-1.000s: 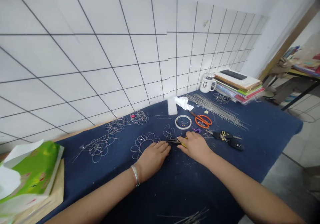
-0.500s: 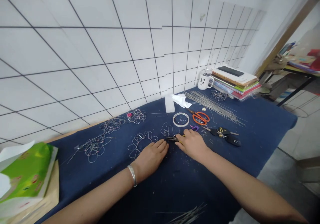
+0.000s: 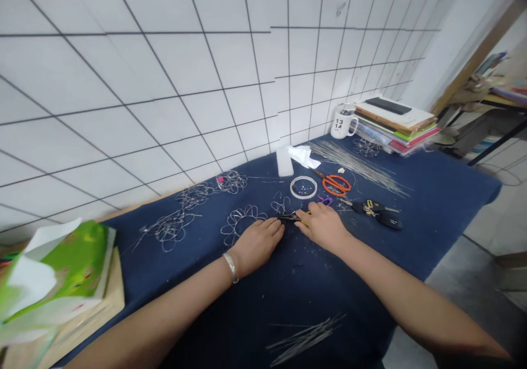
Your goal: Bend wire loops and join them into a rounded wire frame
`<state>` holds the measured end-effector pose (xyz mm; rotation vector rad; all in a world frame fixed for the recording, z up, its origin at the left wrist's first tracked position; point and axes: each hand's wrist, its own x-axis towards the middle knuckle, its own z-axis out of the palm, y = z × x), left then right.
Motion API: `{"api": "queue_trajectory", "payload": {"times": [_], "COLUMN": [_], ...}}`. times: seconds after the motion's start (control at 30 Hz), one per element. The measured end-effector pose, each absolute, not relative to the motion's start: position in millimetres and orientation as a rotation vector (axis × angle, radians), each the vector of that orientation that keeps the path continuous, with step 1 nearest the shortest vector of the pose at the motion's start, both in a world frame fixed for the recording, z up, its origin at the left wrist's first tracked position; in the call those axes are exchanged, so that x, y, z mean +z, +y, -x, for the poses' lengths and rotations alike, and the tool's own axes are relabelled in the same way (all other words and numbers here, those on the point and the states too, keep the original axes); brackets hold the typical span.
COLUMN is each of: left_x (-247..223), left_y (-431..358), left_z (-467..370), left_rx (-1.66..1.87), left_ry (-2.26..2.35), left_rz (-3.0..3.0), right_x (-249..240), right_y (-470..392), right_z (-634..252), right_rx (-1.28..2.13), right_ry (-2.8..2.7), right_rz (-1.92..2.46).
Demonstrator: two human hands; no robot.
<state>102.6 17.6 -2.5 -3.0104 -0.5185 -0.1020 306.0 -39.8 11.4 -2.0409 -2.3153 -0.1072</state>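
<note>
My right hand (image 3: 325, 227) is closed around pliers (image 3: 291, 217) with yellow handles, their dark jaws pointing left. My left hand (image 3: 260, 244), with a silver bracelet on the wrist, lies low on the dark blue cloth (image 3: 230, 325). Its fingers are together, with the tips by the plier jaws; what they pinch, if anything, is too small to make out. A flower-shaped ring of wire loops (image 3: 236, 222) lies partly behind my left hand. Just beyond the pliers is a smaller looped wire piece (image 3: 280, 203).
Orange-handled scissors (image 3: 335, 185), a round dish of beads (image 3: 303, 188) and keys (image 3: 376, 212) lie beyond my right hand. Long wires (image 3: 358, 166), a mug (image 3: 343, 123) and stacked books (image 3: 397, 124) stand farther back. Wire bundles (image 3: 197, 195) and a green tissue pack (image 3: 69, 264) are left.
The view has shifted a little, so the table items appear slightly right and mostly higher. Both hands keep nearly the same place by the pliers.
</note>
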Motion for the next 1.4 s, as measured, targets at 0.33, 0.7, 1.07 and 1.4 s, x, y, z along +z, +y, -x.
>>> {"api": "queue_trajectory", "payload": {"times": [0.33,0.7,1.07,1.4], "left_x": [0,6,6,1], "left_y": [18,27,31,38], "left_z": [-101,-100,-98,-98], "left_rx": [-0.225,-0.201,-0.198,-0.222], "left_ry": [-0.627,-0.632,-0.602,-0.582], "left_rz": [3.035,3.074,3.099,3.136], "right_x": [3,7,14,16], "right_y": [-35,-34,-36,-35], "right_z": [-312,-320,-323,-326], "right_rx": [-0.234,-0.228,-0.313,-0.298], "right_ry": [-2.223,-2.260,-2.353,-2.293], "right_rz": [1.978,1.889,1.822,1.842]}}
